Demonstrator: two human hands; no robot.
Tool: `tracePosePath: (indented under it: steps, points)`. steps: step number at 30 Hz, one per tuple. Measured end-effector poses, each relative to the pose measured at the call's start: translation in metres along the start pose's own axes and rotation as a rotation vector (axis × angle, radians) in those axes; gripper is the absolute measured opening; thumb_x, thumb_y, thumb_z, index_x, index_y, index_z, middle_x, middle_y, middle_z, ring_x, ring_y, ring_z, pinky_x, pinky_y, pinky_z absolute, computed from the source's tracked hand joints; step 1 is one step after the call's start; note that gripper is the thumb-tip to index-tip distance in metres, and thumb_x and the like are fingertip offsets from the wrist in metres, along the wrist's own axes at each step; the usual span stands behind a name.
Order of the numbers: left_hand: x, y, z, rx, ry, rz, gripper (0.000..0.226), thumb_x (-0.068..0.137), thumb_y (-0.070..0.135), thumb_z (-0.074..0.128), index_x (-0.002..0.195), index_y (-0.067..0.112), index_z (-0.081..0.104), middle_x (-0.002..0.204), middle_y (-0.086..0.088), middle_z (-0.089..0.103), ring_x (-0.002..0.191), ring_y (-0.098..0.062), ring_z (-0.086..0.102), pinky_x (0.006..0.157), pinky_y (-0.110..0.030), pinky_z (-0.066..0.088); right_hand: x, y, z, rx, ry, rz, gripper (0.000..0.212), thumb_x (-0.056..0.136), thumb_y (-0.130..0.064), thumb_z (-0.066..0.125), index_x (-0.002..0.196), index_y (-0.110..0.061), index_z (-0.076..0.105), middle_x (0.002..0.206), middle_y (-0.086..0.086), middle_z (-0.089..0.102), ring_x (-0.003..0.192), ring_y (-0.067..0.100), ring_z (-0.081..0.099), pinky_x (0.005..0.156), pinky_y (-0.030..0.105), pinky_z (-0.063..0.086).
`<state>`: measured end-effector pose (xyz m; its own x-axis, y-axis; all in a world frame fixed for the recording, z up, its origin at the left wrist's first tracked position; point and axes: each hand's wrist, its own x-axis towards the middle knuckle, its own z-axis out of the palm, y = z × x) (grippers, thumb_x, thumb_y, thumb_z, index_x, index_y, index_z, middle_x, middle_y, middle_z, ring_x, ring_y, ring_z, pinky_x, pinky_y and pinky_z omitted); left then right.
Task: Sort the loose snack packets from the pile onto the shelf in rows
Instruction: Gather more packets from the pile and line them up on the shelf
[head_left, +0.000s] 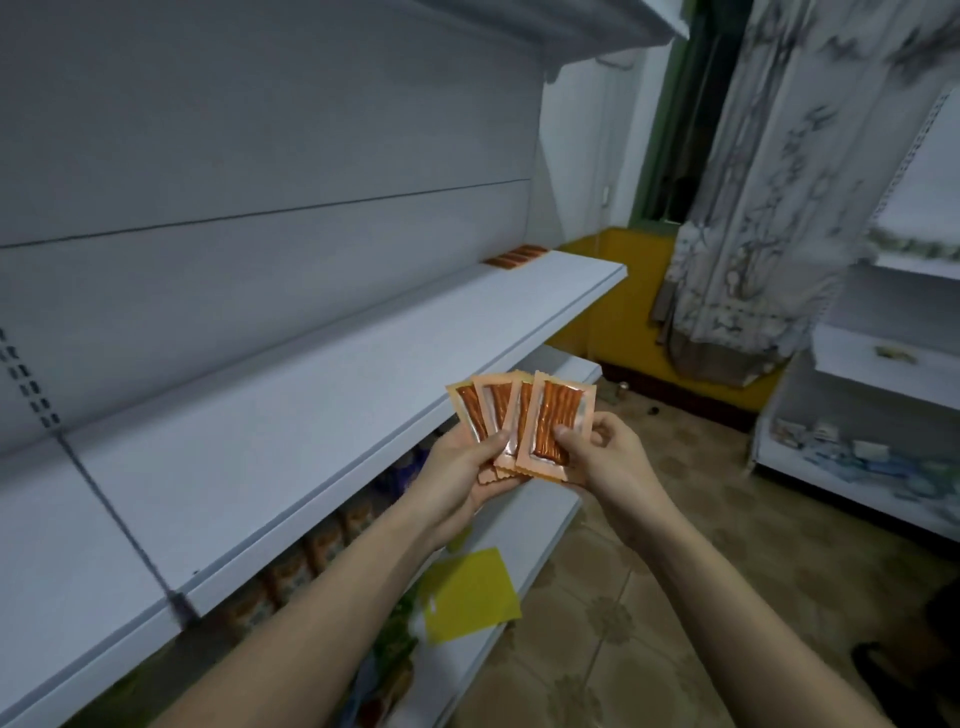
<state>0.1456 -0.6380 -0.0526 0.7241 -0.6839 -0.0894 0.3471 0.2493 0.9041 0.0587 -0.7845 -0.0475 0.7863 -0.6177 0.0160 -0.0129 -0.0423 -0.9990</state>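
Observation:
Several orange snack packets with brown sticks inside are fanned out in front of me. My left hand (470, 462) holds the fan (491, 410) from below, thumb on top. My right hand (602, 447) pinches the front packet (553, 426) at its lower right. The long white shelf (363, 353) runs from lower left to upper right, just left of my hands. A small row of the same orange packets (517, 257) lies flat at the shelf's far end against the back panel.
Below the white shelf, a lower shelf (519, 530) carries a yellow card (470, 595) and packaged goods in shadow. A tiled floor (649, 597) spreads to the right. Another white rack (872, 374) with small goods stands at the far right, next to a patterned curtain (769, 197).

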Motion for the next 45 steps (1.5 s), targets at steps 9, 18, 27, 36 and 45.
tracePosePath:
  steps: [9,18,27,36,45]
  points:
    - [0.166,0.003,0.055,-0.003,-0.095,-0.093,0.027,0.100,0.005,0.053,0.126,0.006,0.061,0.110,-0.015,0.075,0.099,-0.027,0.074,0.080,-0.037,0.062,0.137,-0.001,-0.067,0.021,0.115,0.001,0.022,0.095,-0.017,0.064,0.113,-0.007,0.056,0.108,0.014,0.072,0.098,0.028,0.072,0.091,0.052,0.056]
    - [0.309,-0.035,0.136,0.007,-0.111,-0.137,0.031,0.101,0.007,0.052,0.132,0.007,0.057,0.119,-0.017,0.072,0.111,-0.031,0.070,0.095,-0.045,0.057,0.270,0.021,-0.169,0.073,0.102,0.026,0.023,0.097,-0.014,0.061,0.116,-0.005,0.055,0.107,0.012,0.073,0.092,0.022,0.074,0.079,0.037,0.061]
    - [0.439,-0.063,0.227,-0.009,-0.019,-0.140,0.035,0.099,0.007,0.055,0.134,0.007,0.056,0.120,-0.018,0.071,0.111,-0.031,0.070,0.093,-0.046,0.056,0.411,0.027,-0.279,-0.002,-0.023,0.041,0.022,0.096,-0.015,0.063,0.114,-0.005,0.056,0.107,0.011,0.072,0.096,0.021,0.073,0.091,0.047,0.057]
    - [0.540,-0.054,0.225,-0.027,0.110,-0.063,0.037,0.098,0.007,0.058,0.134,0.005,0.057,0.123,-0.019,0.069,0.114,-0.033,0.068,0.098,-0.046,0.054,0.549,0.029,-0.282,-0.057,-0.233,0.062,0.020,0.096,-0.017,0.063,0.112,-0.006,0.057,0.106,0.009,0.073,0.091,0.016,0.073,0.077,0.031,0.060]
    - [0.671,-0.037,0.191,-0.076,0.267,0.055,0.032,0.092,-0.004,0.063,0.121,0.009,0.064,0.112,-0.015,0.074,0.100,-0.029,0.074,0.077,-0.033,0.063,0.702,0.023,-0.237,-0.167,-0.373,0.015,0.016,0.097,-0.022,0.062,0.110,-0.013,0.058,0.100,0.001,0.072,0.080,0.006,0.072,0.058,0.014,0.052]
